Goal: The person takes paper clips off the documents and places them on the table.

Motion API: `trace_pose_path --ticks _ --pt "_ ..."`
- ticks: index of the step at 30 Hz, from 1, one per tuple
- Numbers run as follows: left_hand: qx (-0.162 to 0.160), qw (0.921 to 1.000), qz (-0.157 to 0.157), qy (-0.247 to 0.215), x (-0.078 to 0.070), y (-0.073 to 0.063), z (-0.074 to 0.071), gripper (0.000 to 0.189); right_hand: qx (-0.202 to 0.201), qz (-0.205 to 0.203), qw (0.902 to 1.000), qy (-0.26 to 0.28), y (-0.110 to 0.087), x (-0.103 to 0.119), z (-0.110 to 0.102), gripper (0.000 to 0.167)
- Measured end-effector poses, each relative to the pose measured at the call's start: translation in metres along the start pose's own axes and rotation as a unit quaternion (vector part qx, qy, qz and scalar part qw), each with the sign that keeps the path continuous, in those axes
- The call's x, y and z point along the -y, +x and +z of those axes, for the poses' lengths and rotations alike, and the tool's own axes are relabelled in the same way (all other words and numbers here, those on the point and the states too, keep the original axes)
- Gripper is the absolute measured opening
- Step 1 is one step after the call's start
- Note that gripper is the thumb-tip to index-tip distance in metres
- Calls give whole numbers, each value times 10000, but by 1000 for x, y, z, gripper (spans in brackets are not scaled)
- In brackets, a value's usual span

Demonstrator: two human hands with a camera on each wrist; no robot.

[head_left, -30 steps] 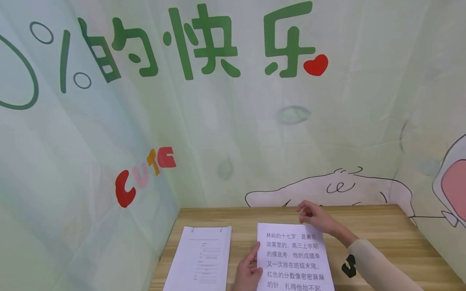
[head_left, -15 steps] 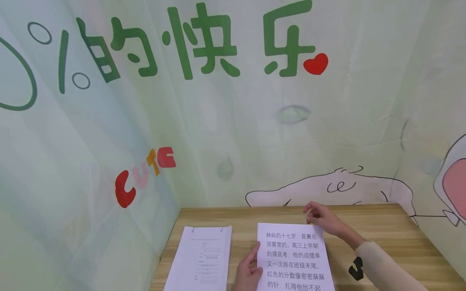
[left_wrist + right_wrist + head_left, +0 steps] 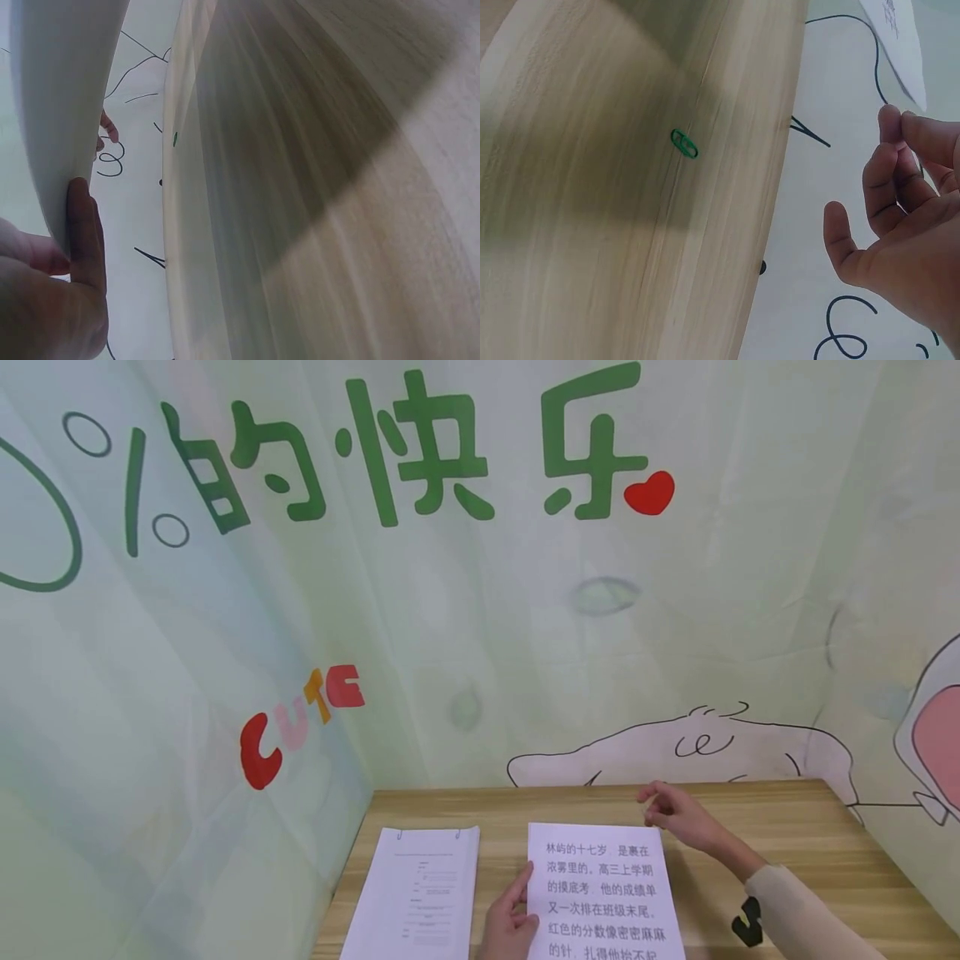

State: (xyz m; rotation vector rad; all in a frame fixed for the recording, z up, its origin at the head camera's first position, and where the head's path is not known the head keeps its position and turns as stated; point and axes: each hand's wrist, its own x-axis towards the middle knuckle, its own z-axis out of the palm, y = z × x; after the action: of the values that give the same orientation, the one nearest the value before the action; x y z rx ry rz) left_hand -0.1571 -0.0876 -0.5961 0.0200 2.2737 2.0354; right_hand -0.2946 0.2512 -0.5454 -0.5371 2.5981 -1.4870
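Head view: left hand [image 3: 508, 925] grips printed paper [image 3: 602, 893], cut off below; right hand [image 3: 686, 820] pinched together, contents unclear.

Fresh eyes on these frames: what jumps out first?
Probably the big green characters and red heart, high on the backdrop. Below, the left hand holds large-print paper by its left edge. In the right-wrist view, a green paperclip lies on the table.

Lower ends of large-print papers [image 3: 600, 897] and clipped papers [image 3: 420, 902] outside the head view
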Motion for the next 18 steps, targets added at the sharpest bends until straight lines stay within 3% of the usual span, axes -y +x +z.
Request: trace_pose_path --ticks 7,12,18 --pt "-73 9999 126 36 4 -1 -3 76 -64 124 9999 -49 -8 -11 -3 24" --pt "-151 9999 33 77 7 2 -5 76 -1 140 9999 3 -11 -18 -5 23" --pt "-245 9996 -123 41 7 6 -7 76 47 503 9987 -20 -15 -22 -8 23"
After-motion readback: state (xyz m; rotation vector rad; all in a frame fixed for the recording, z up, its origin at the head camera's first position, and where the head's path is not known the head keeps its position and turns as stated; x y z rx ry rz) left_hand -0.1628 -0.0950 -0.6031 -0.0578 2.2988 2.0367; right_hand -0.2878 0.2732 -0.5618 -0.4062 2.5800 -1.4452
